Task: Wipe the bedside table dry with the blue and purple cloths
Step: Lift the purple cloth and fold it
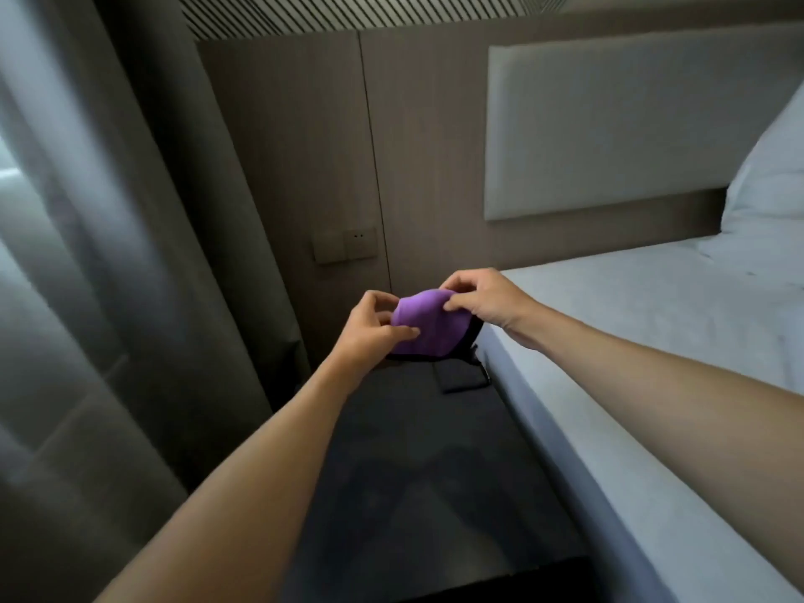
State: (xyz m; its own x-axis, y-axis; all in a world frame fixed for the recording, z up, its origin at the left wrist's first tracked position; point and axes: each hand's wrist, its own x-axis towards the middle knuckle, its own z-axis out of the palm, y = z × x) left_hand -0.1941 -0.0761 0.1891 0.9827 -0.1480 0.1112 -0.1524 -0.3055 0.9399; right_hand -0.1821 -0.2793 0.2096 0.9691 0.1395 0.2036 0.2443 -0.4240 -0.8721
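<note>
Dim hotel bedroom, with a grey curtain [108, 254] at left and a bed [652, 341] at right: you hold the purple cloth [424, 322] bunched in mid-air above the dark desk [413, 450] wedged between them. Your left hand [370, 328] pinches its near edge, and your right hand [483, 300] pinches its top, fingers curled. No blue cloth shows. The cloth is not touching the desk, so wiping looks yet to begin, or is paused between passes; whether the top is wet cannot be told.
</note>
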